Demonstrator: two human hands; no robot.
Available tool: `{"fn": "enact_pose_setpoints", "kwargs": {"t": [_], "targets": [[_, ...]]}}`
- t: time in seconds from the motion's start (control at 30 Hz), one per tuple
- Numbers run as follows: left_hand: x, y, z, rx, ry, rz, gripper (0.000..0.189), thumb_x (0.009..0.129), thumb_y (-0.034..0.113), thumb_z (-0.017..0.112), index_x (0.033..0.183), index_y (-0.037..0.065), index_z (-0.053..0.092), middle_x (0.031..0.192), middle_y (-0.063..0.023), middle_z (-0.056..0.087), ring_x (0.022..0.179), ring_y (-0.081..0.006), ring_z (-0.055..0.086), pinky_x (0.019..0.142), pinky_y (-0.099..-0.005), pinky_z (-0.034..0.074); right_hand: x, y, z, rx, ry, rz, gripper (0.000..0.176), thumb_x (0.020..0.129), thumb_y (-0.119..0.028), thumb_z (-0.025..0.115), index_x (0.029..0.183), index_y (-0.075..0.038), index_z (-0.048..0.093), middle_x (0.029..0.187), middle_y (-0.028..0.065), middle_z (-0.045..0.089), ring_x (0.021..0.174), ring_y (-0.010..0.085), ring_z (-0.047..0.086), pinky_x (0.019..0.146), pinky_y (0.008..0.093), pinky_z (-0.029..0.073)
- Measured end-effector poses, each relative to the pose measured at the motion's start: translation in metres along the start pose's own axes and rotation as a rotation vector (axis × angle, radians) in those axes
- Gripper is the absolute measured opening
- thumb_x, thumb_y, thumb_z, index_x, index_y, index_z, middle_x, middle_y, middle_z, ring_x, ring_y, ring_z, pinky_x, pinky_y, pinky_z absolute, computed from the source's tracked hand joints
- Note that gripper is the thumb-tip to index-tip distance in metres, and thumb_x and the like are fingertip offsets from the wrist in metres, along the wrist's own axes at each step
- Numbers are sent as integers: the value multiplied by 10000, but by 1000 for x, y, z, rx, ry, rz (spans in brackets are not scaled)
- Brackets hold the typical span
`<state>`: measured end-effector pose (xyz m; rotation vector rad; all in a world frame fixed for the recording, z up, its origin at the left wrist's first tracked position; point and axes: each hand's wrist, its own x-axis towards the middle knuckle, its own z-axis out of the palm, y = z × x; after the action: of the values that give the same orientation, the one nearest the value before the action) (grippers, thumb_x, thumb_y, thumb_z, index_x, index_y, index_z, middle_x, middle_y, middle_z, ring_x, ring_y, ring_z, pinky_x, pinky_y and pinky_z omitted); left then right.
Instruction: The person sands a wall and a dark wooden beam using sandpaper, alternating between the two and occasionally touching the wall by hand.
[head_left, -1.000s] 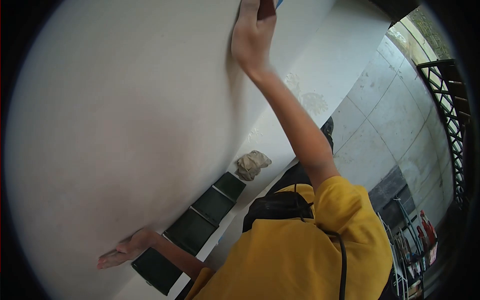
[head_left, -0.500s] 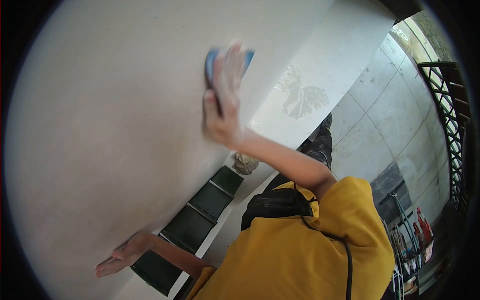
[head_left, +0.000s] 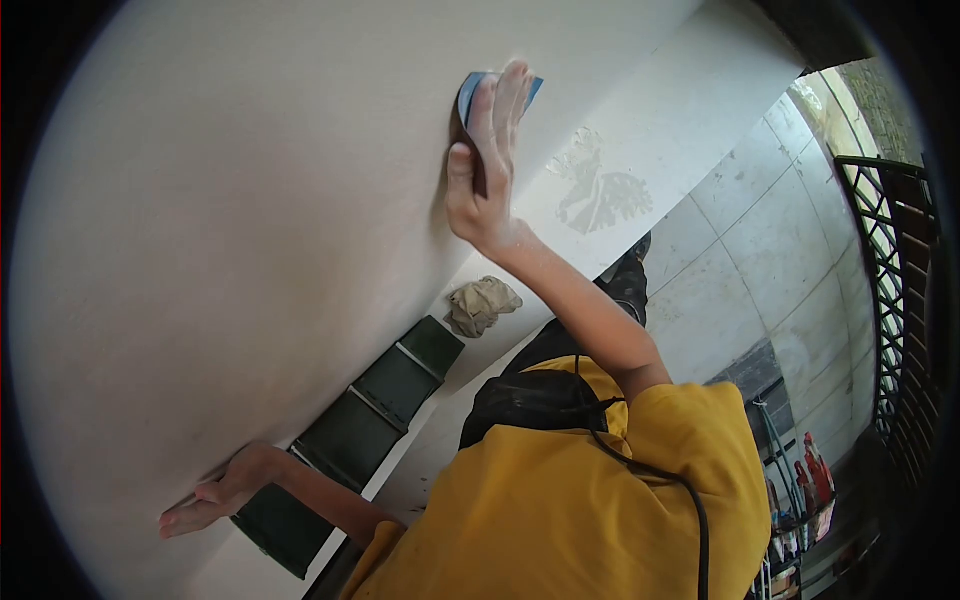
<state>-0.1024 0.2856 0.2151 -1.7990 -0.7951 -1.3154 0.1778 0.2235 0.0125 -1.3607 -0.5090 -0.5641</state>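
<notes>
A blue pad was pressed against the white wall under the right hand, high in the view. The fingers were stretched nearly straight over the pad's back, with the thumb laid along its left edge, so it was pinned flat to the wall, not clenched. Only the upper corners of the pad showed past the fingertips. Whether it was a sponge or a block could not be told for certain.

The left hand was spread flat on the same wall, low and well apart from the right, with nothing held in it.

The pad was judged light and probably a little yielding, with a rough working face. It looked best held across its back, the thumb and little finger at opposite edges, so that it would not slip sideways under pressure.

A crumpled rag lay on the ledge below the wall, near a row of dark green panels. A tiled floor and a metal grille were seen to the right.
</notes>
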Motion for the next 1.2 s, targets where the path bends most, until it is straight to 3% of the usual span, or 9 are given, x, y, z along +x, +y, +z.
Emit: {"fn": "enact_pose_setpoints", "kwargs": {"t": [0.23,0.3,0.33,0.57,0.9,0.93,1.07,1.17,1.2], "targets": [[2,-10,-4,67,-25,101,539,998,264,250,1509,100,302,1592,-207,135,1493,-288,72,1162,-427,175,69,15,-9,297,-149,375,511,1034,-189,354,1490,25,268,1580,221,127,1479,329,66,1179,429,55],[1,-8,-2,52,-21,66,538,998,264,254,1510,104,303,1595,-201,122,1494,-283,59,1162,-428,179,15,-2,-1,82,-49,164,515,1024,-155,379,1498,14,269,1588,231,136,1486,331,97,1182,439,68],[2,-5,0,26,-13,50,536,1000,264,254,1510,105,303,1596,-195,114,1494,-277,50,1163,-427,180,-31,-5,-2,81,-135,143,565,963,-133,486,1496,-50,316,1572,288,80,1455,475,62,1163,525,104],[1,-11,1,-50,-20,37,517,1014,263,269,1505,106,309,1596,-153,91,1492,-239,25,1175,-416,174,141,35,-5,335,81,80,530,1066,-315,332,1433,66,351,1518,198,338,1431,317,254,1169,377,167],[-2,-16,-1,-3,-44,61,516,1012,228,285,1493,40,296,1589,-165,62,1488,-267,39,1187,-426,179,19,18,-5,172,12,48,437,937,-144,533,1351,-4,516,1404,292,441,1397,442,288,1150,520,129],[-2,-19,-1,-5,-46,69,517,1012,226,283,1493,39,293,1587,-168,75,1488,-268,40,1188,-428,178,54,38,-2,138,75,-6,344,928,-140,542,1237,5,590,1235,285,559,1250,421,462,1077,504,275],[-5,-22,0,3,-39,73,516,1015,230,274,1497,44,288,1583,-173,99,1486,-273,50,1187,-438,179,163,56,-12,467,30,62,552,1057,-353,361,1398,80,394,1458,205,414,1354,303,365,1144,366,235],[-4,-18,-2,49,-42,88,507,1031,256,273,1497,55,293,1584,-164,91,1483,-271,65,1184,-435,185,87,29,-4,295,62,426,293,892,-70,547,1174,-2,590,1134,283,599,1124,385,540,955,485,378],[-3,-18,-3,62,-47,99,504,1038,266,273,1496,58,295,1585,-160,87,1482,-270,71,1183,-432,187,47,12,0,35,49,181,539,895,-64,531,1423,-31,431,1463,332,337,1406,446,271,1128,522,212]]}}
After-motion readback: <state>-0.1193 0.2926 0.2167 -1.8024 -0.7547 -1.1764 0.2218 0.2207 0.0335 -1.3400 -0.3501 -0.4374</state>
